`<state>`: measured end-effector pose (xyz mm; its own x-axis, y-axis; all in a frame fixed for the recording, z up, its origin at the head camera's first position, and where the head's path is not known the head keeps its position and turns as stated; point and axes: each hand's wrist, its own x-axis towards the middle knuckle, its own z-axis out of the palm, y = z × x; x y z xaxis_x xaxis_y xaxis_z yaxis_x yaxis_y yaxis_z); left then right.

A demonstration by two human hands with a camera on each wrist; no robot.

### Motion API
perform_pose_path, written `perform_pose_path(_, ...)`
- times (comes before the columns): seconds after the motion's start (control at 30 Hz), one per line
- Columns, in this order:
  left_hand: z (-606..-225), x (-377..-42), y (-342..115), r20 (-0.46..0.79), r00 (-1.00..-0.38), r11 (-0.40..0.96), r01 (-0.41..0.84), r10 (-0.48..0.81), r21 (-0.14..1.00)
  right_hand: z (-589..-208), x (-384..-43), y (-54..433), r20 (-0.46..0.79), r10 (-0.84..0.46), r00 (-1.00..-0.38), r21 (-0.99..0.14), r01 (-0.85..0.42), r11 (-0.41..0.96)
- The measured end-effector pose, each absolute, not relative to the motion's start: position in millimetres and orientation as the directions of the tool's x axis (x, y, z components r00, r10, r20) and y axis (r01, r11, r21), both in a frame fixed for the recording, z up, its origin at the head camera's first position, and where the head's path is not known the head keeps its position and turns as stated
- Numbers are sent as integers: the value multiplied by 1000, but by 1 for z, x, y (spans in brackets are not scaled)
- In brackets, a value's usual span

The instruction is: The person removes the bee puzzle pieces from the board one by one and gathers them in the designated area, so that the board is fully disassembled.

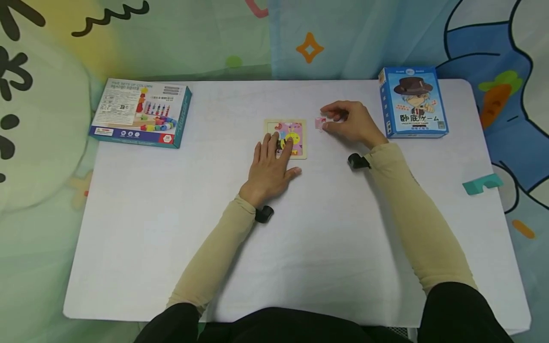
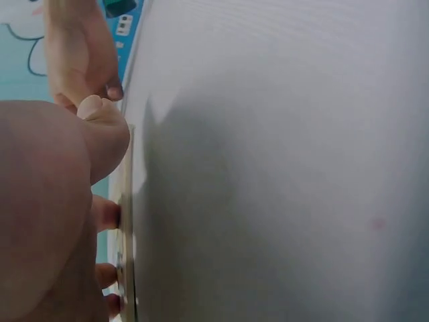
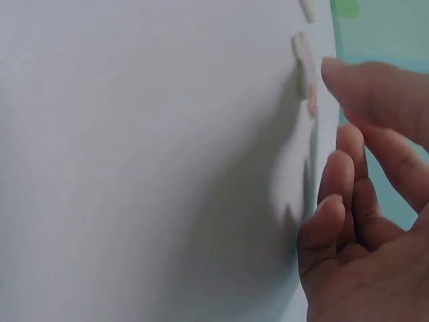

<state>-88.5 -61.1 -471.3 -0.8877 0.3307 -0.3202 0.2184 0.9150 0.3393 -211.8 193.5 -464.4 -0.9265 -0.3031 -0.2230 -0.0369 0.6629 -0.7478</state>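
Observation:
A small square jigsaw puzzle (image 1: 302, 139) with a pale wooden frame and a colourful picture lies on the table. My left hand (image 1: 271, 164) rests on it, fingers spread and straight across its lower left part. In the left wrist view, the fingertips (image 2: 109, 213) touch the puzzle's frame. Just right of the frame lies a pink puzzle piece (image 1: 320, 123). Above it hovers my right hand (image 1: 353, 123), thumb and fingers bent and apart. From the right wrist, a puzzle piece (image 3: 305, 57) shows flat on the table by the thumb, with nothing visibly gripped.
A boxed game (image 1: 139, 112) with column pictures lies at the back left of the white table (image 1: 171, 228). Behind my right hand is a blue game box (image 1: 413, 102). A teal arch-shaped block (image 1: 482, 184) sits near the right edge.

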Motion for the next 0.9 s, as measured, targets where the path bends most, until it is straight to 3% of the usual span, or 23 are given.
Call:
perform_pose_path(0.27,-473,-89,-62,-342,-891,923,178,299,342,-452,-221,168,-160,-347,-924,-742,-119,660)
perform_pose_path(0.6,-470,-90,-60,-391,-877,942,169,278,290,-448,-230,123,-130,-517,-846,-736,-267,622)
perform_pose_path(0.9,-468,-89,-59,-412,-871,949,166,268,266,-450,-231,99,-166,-590,-790,-702,-325,633)
